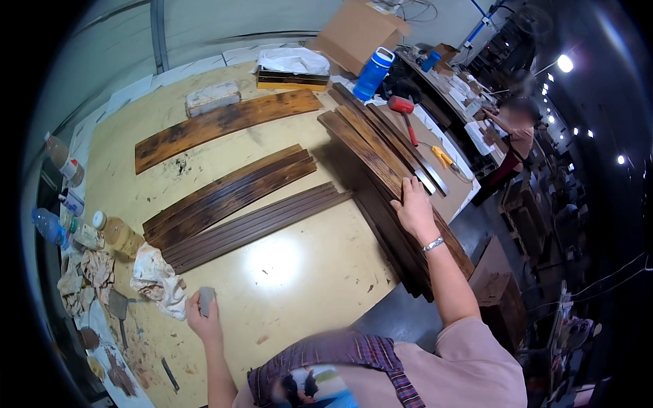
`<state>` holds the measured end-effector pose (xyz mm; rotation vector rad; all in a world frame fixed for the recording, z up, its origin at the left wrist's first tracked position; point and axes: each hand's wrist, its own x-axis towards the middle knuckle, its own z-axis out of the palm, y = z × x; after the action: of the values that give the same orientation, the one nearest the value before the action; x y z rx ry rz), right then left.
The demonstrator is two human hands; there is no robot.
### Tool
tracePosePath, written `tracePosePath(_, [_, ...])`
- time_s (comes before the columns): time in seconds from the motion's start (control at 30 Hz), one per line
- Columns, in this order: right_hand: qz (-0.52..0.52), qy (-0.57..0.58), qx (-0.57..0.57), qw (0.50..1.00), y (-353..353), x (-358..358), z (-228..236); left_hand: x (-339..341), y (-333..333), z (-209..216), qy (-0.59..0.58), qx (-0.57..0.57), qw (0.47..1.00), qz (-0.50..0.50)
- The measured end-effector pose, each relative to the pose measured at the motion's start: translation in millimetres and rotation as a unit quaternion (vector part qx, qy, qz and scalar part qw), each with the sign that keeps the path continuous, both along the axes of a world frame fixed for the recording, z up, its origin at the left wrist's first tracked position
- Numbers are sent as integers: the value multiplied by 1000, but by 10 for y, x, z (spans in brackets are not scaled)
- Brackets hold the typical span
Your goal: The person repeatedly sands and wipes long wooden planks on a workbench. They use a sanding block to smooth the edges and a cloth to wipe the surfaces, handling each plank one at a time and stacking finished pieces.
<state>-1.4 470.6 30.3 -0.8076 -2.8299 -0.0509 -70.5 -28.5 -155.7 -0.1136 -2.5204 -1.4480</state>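
My left hand (205, 325) is closed around a small grey pad (207, 299) that looks like a sanding sponge, low over the near left of the table. To the right, my right hand (413, 209) grips the edge of the top wooden board (367, 151) on a stack of dark brown boards (381, 217), which overhangs the table's right side. Several dark grooved strips (258, 228) lie side by side on the table between my hands and the far boards. Beyond them rest stained boards (228, 197) and one wide mottled board (224, 126).
The yellowish table (306, 265) carries a crumpled stained cloth (158, 275) and bottles (119, 234) at left. A wrapped block (213, 98), blue jug (373, 73), red mallet (404, 112) and yellow-handled tool (442, 156) lie at the far side. A person (513, 136) works at another bench.
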Motion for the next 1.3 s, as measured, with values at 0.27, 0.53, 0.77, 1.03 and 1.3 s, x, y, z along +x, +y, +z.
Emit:
tracePosePath(0.27, [-24,-33,6,999,-59,20,13,22,111,76,-9,-14,1000,10])
tracePosePath(0.53, [2,92,14,996,-44,-39,-61,-5,25,-65,10,-35,999,1])
tracePosePath(0.77, [161,94,-107,977,-504,-418,-554,-111,197,129,-104,239,965,12])
tracePosePath(1.03, [114,119,-70,984,-301,-726,-1426,-559,-545,77,-101,279,943,151])
tracePosePath(1.3, [95,2,-245,965,-371,111,-954,39,-940,646,-90,197,965,150])
